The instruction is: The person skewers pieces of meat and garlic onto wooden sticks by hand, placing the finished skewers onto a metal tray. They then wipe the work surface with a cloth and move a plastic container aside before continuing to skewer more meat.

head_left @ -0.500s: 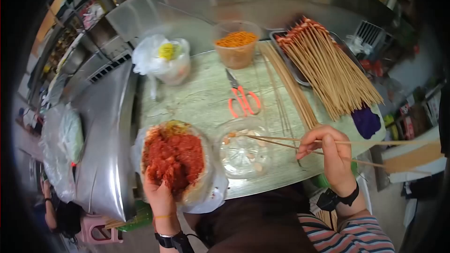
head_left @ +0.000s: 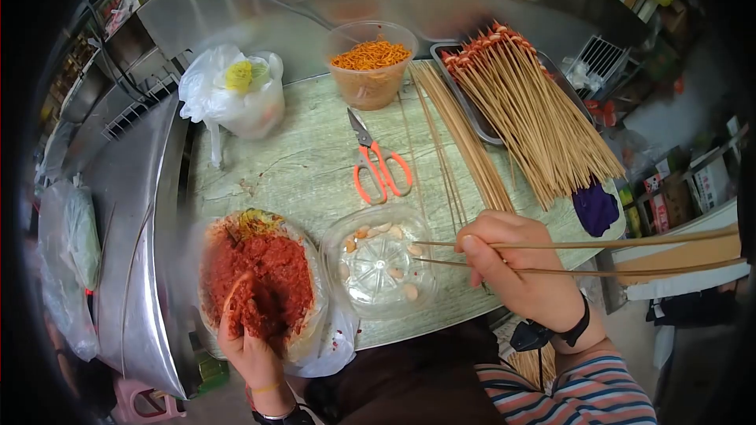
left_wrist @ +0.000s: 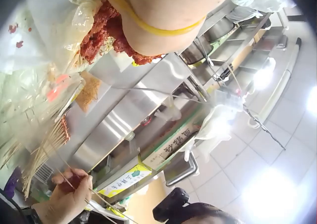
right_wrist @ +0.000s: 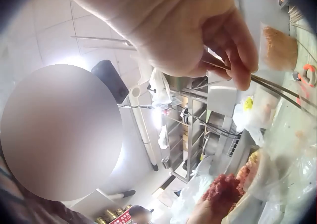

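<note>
My left hand is at the bowl of red minced paste, its fingers curled round a lump of the paste. In the right wrist view that lump rests against the left fingers. My right hand pinches two thin sticks between thumb and fingers; their near ends reach over the clear plastic tray, which has several pale pieces in it. In the right wrist view the sticks run out past the right hand's fingertips.
Orange-handled scissors lie behind the tray. Farther back stand a tub of orange shreds and a white plastic bag. Loose sticks and a dark tray piled with skewers are at the right, near a purple cloth.
The head view has shifted, so the table and its items appear farther left. The left hand's lump looks more raised from the bowl. The right hand still pinches the sticks, whose tips sit nearer the tray's right side.
</note>
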Demonstrator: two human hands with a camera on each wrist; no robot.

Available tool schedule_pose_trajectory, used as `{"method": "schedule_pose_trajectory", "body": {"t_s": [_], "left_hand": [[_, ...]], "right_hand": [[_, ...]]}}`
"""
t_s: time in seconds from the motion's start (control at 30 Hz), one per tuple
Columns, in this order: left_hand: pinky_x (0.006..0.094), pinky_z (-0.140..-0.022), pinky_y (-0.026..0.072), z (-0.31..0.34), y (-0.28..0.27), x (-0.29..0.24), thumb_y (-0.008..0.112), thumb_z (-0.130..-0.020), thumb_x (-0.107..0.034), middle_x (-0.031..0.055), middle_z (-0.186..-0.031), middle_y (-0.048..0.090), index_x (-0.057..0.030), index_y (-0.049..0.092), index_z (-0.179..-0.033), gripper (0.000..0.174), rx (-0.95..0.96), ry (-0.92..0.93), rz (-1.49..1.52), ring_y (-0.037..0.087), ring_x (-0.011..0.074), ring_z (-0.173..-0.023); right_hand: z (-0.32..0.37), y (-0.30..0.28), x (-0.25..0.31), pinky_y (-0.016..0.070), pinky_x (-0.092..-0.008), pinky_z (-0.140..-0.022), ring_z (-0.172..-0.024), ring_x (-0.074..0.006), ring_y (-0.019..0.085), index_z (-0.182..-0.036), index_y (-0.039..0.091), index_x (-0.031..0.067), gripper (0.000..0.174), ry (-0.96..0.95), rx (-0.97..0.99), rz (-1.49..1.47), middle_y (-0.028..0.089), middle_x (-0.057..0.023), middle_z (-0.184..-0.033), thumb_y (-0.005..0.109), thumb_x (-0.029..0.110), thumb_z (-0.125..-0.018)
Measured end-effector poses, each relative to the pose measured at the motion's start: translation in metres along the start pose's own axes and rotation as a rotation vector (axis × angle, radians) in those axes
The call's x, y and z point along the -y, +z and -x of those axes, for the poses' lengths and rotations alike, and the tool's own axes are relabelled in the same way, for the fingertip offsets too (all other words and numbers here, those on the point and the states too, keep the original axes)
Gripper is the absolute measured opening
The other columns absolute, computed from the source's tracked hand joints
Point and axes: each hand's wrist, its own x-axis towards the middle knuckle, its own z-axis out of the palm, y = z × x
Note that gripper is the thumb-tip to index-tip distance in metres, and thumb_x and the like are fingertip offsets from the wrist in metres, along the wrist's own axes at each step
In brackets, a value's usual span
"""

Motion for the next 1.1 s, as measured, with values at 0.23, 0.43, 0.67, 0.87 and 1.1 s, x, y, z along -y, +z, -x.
{"method": "schedule_pose_trajectory", "body": {"t_s": [0.23,0.43,0.67,0.87,1.1], "left_hand": [[0.0246,-0.071,0.05,-0.004,-0.005,0.007,0.056,-0.095,-0.013,0.0075,-0.092,0.066,0.0041,0.062,-0.104,0.02,-0.022,0.311,-0.295,0.061,0.0134,-0.079],[0.0256,-0.065,0.0497,-0.004,0.01,-0.005,0.058,-0.093,-0.011,0.0086,-0.088,0.066,0.0031,0.062,-0.092,0.015,-0.075,-0.034,0.14,0.06,0.0137,-0.072],[0.026,-0.069,0.0514,-0.005,0.01,-0.001,0.061,-0.089,-0.006,0.009,-0.094,0.067,0.0022,0.063,-0.099,0.013,-0.062,-0.068,0.117,0.063,0.0152,-0.079],[0.026,-0.071,0.051,-0.005,0.013,-0.009,0.061,-0.09,-0.009,0.0081,-0.093,0.068,0.003,0.063,-0.099,0.015,-0.056,-0.075,0.095,0.062,0.014,-0.079],[0.0253,-0.068,0.0498,-0.005,0.011,-0.001,0.061,-0.091,-0.008,0.0078,-0.091,0.067,0.004,0.064,-0.099,0.015,-0.056,-0.026,0.101,0.061,0.0133,-0.076]], "right_hand": [[0.002,0.0,-0.004,0.0442,-0.0302,-0.059,-0.062,-0.0199,0.056,-0.085,0.06,-0.0022,0.024,-0.002,-0.004,-0.011,0.056,-0.0083,-0.07,0.048,0.014,-0.097],[-0.003,0.009,0.0,0.0443,-0.0305,-0.06,-0.063,-0.0178,0.056,-0.085,0.061,-0.0021,0.024,0.099,-0.097,-0.269,0.056,-0.0065,-0.07,0.047,0.014,-0.098],[-0.021,0.038,-0.022,0.046,-0.0307,-0.06,-0.061,-0.017,0.058,-0.085,0.06,-0.0023,0.024,-0.039,-0.033,-0.144,0.056,-0.0076,-0.07,0.047,0.014,-0.098],[-0.022,0.042,-0.031,0.0472,-0.0286,-0.06,-0.06,-0.016,0.06,-0.083,0.059,-0.0025,0.027,0.017,-0.114,-0.299,0.055,-0.0081,-0.07,0.047,0.017,-0.099],[-0.013,0.031,-0.036,0.049,-0.0255,-0.057,-0.058,-0.0149,0.06,-0.082,0.058,-0.0042,0.036,0.12,-0.207,-0.519,0.056,-0.0098,-0.078,0.044,0.023,-0.101]]}}
